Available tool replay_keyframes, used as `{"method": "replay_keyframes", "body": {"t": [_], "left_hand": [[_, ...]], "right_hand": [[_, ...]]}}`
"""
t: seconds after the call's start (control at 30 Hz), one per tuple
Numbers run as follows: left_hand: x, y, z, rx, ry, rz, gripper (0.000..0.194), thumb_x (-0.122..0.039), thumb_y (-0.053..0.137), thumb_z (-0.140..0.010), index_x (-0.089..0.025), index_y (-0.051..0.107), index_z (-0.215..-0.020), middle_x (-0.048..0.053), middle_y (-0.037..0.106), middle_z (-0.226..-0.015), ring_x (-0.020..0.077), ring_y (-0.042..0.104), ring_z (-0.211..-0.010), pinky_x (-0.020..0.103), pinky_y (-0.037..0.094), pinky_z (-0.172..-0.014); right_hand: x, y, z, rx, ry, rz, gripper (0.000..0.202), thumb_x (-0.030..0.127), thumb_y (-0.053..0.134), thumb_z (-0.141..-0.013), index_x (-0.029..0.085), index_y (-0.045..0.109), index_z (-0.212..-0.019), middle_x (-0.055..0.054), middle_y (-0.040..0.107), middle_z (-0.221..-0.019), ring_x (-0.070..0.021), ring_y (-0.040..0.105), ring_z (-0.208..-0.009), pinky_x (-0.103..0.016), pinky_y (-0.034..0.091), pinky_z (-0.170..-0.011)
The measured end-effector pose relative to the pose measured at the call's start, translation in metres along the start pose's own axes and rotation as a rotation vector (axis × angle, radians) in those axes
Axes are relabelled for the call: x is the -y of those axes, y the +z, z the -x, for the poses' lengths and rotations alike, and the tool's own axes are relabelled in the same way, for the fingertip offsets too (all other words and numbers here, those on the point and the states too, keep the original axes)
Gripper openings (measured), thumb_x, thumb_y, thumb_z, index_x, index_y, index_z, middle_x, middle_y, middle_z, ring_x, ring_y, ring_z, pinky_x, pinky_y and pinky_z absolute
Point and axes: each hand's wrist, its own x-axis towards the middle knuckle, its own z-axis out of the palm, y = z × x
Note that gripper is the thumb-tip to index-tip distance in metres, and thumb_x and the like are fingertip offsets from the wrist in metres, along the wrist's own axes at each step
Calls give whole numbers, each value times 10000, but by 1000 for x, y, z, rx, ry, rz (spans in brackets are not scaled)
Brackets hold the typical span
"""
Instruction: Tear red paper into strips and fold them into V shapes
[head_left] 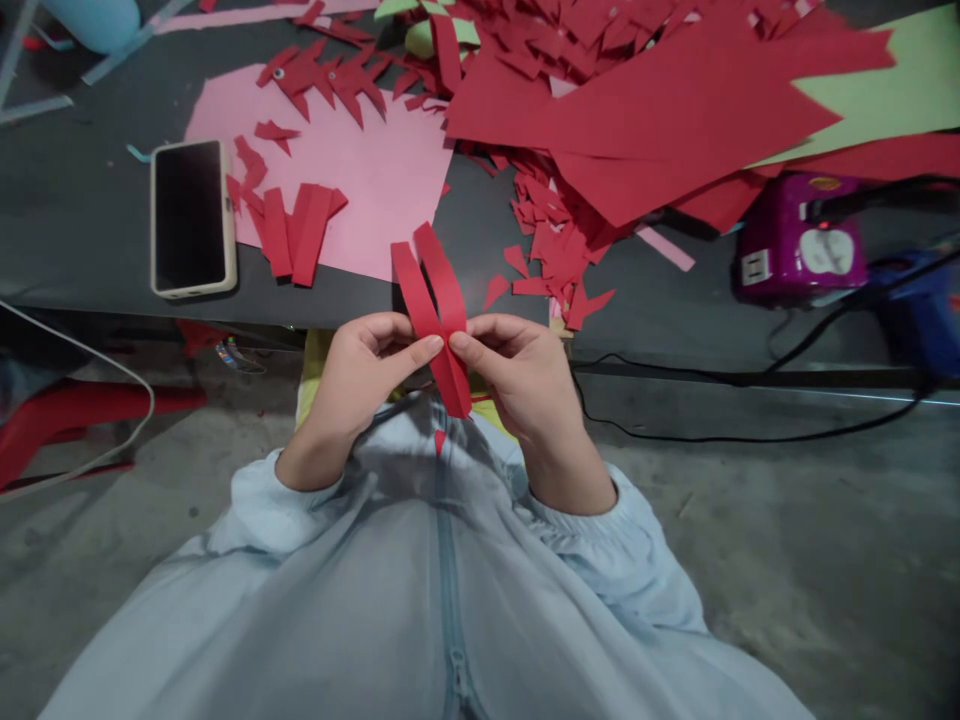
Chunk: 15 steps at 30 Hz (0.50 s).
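Between both hands, at the table's near edge, is a folded red paper strip (442, 285) with two long arms rising apart from a creased lower part. My left hand (371, 370) pinches it from the left, thumb on the crease and the other fingers behind. My right hand (525, 375) pinches the same spot from the right, its thumb tip almost touching the left one. Several folded red strips (304, 235) lie on a pink paper sheet (375, 200) beyond my left hand. Higher on that sheet rest folded red paper fish shapes (300, 75) with small eyes.
A phone (191, 218) lies at the left of the dark table (82, 215). Large red sheets (645, 120) and a heap of red scraps (555, 225) cover the right back. A purple box (799, 240) with black cables and a blue tool (919, 310) stand at right.
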Motion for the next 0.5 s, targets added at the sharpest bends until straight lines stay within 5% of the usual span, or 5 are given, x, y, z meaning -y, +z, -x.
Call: {"method": "replay_keyframes", "body": {"t": [0.27,0.5], "left_hand": [[0,7,0,-26,19,136,237,-302,872,-634,-172,686,-702,-24,705,-695,83,624,-623,203,538,-652],[-1,8,1,120,-123,200,336,-301,881,-626,-164,716,-885,17,739,-808,116,674,-721,226,560,-687]], "right_hand": [[-2,6,1,-125,-20,-51,275,407,893,-575,221,721,-681,40,687,-658,-75,591,-558,-210,526,-558],[-2,6,0,-129,-70,-78,230,358,897,-584,231,731,-679,48,700,-677,-65,608,-587,-189,528,-586]]}}
